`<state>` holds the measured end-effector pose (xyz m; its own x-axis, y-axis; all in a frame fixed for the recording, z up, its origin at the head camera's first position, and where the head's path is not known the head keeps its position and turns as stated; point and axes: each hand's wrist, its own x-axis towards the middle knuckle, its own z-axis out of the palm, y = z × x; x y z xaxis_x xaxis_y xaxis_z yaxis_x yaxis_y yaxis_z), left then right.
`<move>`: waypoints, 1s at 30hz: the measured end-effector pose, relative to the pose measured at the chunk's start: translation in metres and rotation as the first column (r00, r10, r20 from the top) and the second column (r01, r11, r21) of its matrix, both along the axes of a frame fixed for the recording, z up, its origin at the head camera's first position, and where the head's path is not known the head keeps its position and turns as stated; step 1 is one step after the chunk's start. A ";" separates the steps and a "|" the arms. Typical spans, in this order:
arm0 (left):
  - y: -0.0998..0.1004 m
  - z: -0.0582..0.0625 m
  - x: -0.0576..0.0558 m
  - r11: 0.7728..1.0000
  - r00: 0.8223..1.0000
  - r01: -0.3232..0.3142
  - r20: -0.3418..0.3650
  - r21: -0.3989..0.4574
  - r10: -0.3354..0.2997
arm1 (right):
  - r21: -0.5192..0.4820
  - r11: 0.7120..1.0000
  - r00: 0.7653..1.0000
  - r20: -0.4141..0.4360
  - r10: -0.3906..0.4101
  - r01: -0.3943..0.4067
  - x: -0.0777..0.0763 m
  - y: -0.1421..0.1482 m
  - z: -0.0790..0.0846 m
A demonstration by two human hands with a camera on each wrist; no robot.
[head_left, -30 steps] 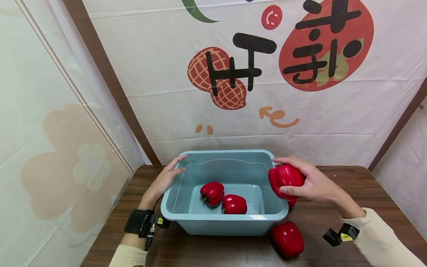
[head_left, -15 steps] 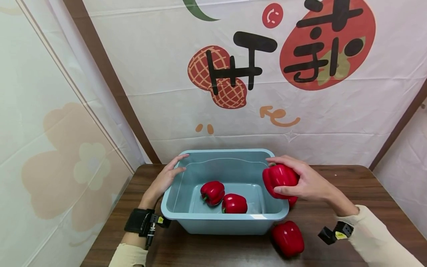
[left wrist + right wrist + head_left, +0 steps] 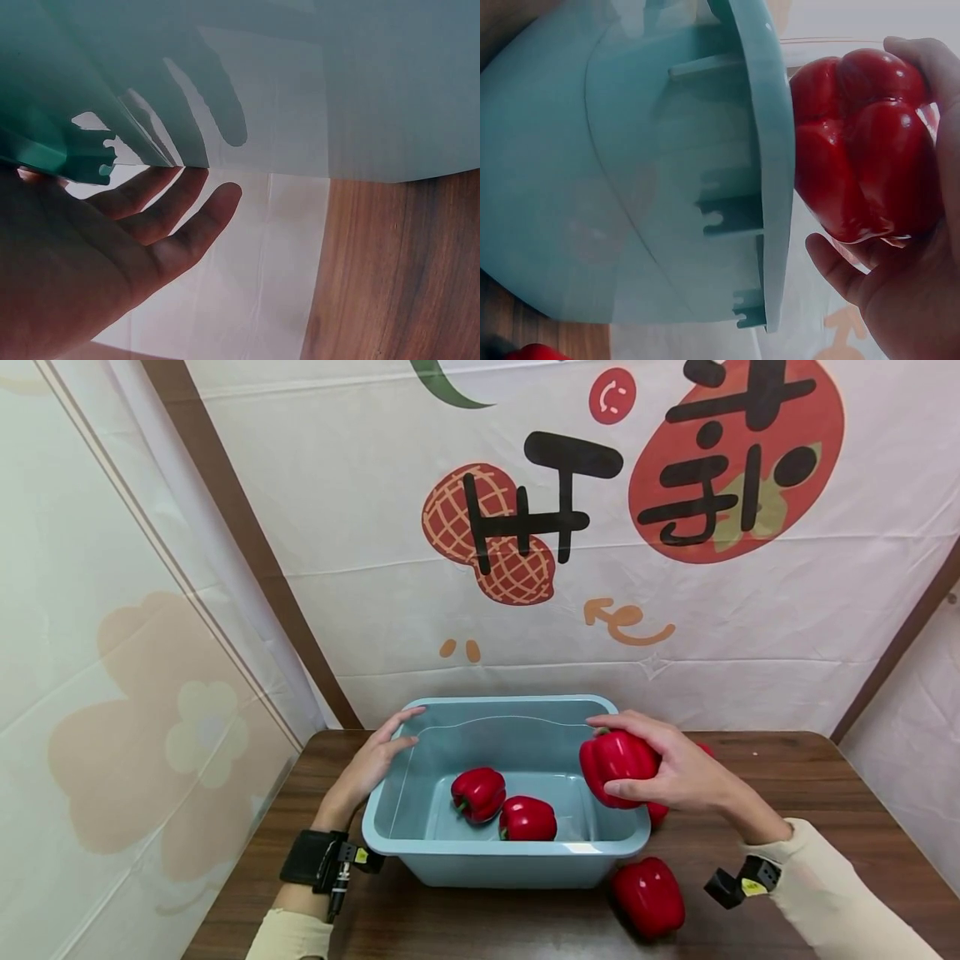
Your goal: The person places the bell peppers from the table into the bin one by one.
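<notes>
A light-blue plastic basin [image 3: 517,865] stands on the wooden table, with two red bell peppers [image 3: 477,794] lying inside it. My left hand [image 3: 372,766] holds its left rim, thumb over the edge; the left wrist view shows several fingers [image 3: 195,232] against the outer wall. Just above the right rim, my right hand [image 3: 667,766] grips another red bell pepper [image 3: 619,766] between thumb and fingers. From the right wrist view this pepper [image 3: 866,146] appears beside the rim, its lobed end towards the camera.
A red bell pepper [image 3: 649,898] lies on the table [image 3: 780,893] near the basin's front right corner. Partly hidden pepper parts [image 3: 657,812] show near the right rim and behind the right hand. A printed white cloth [image 3: 360,627] hangs behind the table.
My right hand has moved left with its bell pepper, from outside the right rim to over the basin's edge. The left hand and the peppers inside the basin stay put.
</notes>
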<state>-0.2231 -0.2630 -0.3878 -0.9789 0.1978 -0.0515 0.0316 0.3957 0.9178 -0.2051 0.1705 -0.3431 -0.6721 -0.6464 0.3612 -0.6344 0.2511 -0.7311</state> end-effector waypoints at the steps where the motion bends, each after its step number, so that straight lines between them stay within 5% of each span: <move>1: 0.000 0.000 0.000 1.000 1.000 -0.002 0.001 0.001 0.002 | -0.001 1.000 1.000 0.002 0.001 -0.001 0.000 -0.001 0.000; 30: 0.000 0.000 0.001 1.000 1.000 0.007 -0.002 0.007 -0.007 | 0.012 0.999 0.998 0.047 0.049 -0.049 -0.003 -0.020 -0.008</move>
